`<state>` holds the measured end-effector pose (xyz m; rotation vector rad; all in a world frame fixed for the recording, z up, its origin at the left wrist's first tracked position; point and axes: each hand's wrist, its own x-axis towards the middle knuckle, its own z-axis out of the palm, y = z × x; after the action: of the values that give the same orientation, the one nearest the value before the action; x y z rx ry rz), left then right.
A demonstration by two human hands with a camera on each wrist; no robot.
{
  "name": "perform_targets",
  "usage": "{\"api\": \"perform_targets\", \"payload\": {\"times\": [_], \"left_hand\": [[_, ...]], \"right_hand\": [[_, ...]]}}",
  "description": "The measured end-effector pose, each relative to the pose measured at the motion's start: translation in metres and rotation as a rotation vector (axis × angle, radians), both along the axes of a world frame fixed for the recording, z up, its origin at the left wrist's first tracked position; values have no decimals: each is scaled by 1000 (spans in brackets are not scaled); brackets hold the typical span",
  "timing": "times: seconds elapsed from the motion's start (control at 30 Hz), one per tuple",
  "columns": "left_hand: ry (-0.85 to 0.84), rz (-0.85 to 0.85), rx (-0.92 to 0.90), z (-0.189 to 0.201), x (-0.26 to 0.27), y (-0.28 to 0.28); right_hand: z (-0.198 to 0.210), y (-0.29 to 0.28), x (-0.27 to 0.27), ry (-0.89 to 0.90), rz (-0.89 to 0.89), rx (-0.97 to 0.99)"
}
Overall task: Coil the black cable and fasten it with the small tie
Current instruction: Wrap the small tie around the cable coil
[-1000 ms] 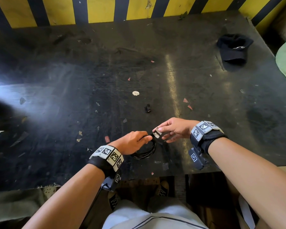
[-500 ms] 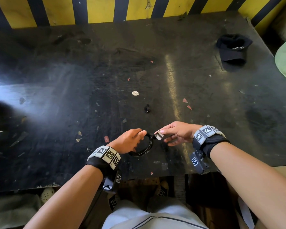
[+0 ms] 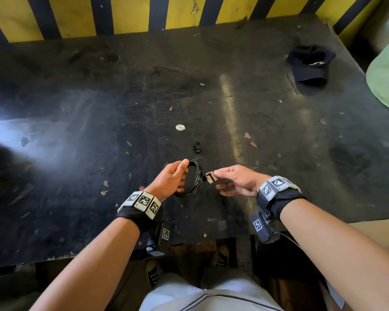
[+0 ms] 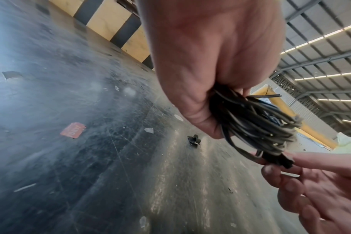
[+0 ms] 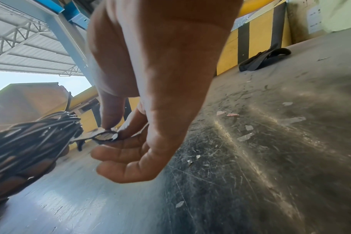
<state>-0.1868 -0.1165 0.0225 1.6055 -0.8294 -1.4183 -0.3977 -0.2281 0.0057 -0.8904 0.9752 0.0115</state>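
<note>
Coiling looks finished: black cable [image 3: 194, 179] gathered into a round bundle of several loops, held up just above the counter [image 3: 99, 108] in front of the person. Clasped on its left side by the left hand [image 3: 171, 179], fingers and thumb curled round the bunched strands, one short loose end poking out at the top of the coil toward the far wall. Seen from the left wrist, same bundle [image 4: 256, 120] squeezed tight in the fist, strands fanning out beyond the knuckles.

Just right of the coil, right hand [image 3: 236, 181] pinching a small flat piece [image 3: 211, 177] between thumb and forefinger, other fingers loosely spread beneath. From the right wrist, that piece [image 5: 102, 136] touching the edge of the coil; hard to say whether a plug, a tag or part of the fastener.

Fastening not yet done, judging by no band visible round the loops. A small black clip-like bit [image 3: 196, 147] lying on the counter just beyond the coil, possibly the tie, untouched. Left to do: wrapping and closing it round the loops
</note>
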Motion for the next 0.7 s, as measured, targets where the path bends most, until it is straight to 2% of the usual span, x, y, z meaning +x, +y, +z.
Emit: {"api": "perform_targets", "payload": {"times": [0.07,0.2,0.3,0.37,0.43,0.5,0.6,0.7], "left_hand": [[-28,-23,4,-3,2,0],[-189,-112,57,-14,10,1],[-425,-252,78,-18,18,5],[-574,-345,79,-16,21,9],[-642,-403,80,-15,21,11],[-680,-451,86,-13,18,12],[-691,-512,86,-10,11,13],[-681,-542,67,-8,7,14]], "right_hand": [[1,-1,0,-14,-4,-31],[6,-3,0,-8,18,-68],[11,-8,-1,22,77,-90],[16,-13,-2,99,168,-274],[21,-17,0,202,263,-603],[25,-16,5,219,279,-827],[28,-8,14,141,302,-912],[29,-2,20,115,386,-905]]}}
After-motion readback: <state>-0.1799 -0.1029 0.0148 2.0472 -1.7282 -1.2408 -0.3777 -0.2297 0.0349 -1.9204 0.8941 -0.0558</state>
